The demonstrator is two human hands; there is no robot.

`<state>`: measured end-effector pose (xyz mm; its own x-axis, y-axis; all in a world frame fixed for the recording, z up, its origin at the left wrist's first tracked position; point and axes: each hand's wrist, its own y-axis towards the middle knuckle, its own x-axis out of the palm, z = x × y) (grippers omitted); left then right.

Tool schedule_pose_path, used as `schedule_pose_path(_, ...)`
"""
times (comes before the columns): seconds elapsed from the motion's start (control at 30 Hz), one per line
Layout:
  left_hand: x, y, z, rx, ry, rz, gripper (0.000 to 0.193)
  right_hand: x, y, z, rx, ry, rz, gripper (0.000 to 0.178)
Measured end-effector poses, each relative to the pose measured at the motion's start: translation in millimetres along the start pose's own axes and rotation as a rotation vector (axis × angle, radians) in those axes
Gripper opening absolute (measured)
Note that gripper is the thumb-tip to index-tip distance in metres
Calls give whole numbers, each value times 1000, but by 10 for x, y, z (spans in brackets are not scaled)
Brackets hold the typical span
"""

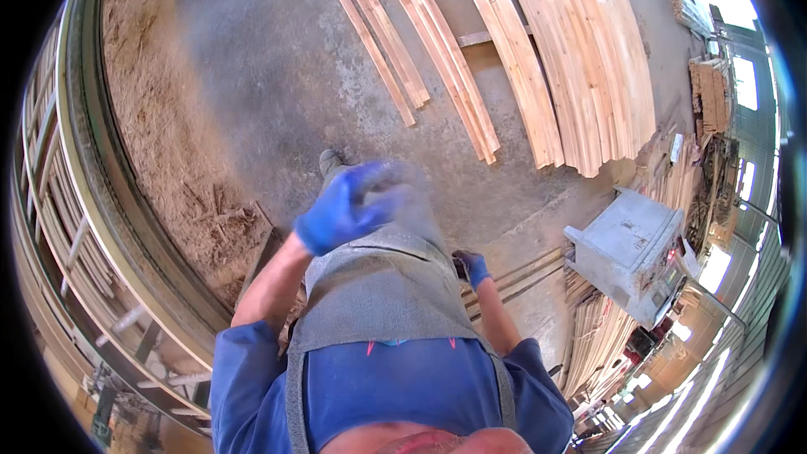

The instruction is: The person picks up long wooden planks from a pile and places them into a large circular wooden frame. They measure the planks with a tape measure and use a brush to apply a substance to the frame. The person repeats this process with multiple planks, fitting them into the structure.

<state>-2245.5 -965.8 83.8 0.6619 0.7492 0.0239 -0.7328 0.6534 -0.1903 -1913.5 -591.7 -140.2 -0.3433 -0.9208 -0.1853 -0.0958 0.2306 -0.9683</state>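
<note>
My left hand point(349, 206), in a blue work glove, is raised in front of my grey apron point(378, 286). Motion smears its fingertips, but the thumb and fingers stand apart with nothing seen between them. Low at my right side hangs my right hand point(473, 267), its blue glove dark toward the fingers. Its fingers are too small and shadowed to make out. Ahead, beyond both hands, long pale wooden boards point(580, 59) lie side by side. Nearer the middle are narrower wooden strips point(378, 29), apart from the wide group.
On the left, a long metal rail frame point(92, 193) curves past, with a sawdust pile point(168, 134) beside it. A grey metal machine point(626, 240) stands at the right. Stacked lumber point(601, 332) lies near it. A shoe point(330, 157) shows on the concrete floor point(269, 59).
</note>
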Motion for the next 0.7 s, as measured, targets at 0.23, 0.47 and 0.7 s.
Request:
schedule_pose_path(0.23, 314, 91, -2267, -387, 892, -53, 68, 247, 1479, -971, -108, 79, 52, 23)
schedule_pose_path(0.47, 312, 352, -3858, -400, 924, 79, 65, 1398, 4338, -2713, -829, -990, 207, 67)
schedule_pose_path(0.7, 119, 781, -4206, -418, 887, 232, 55, 2313, 6010, -3747, -774, -1379, 401, 113)
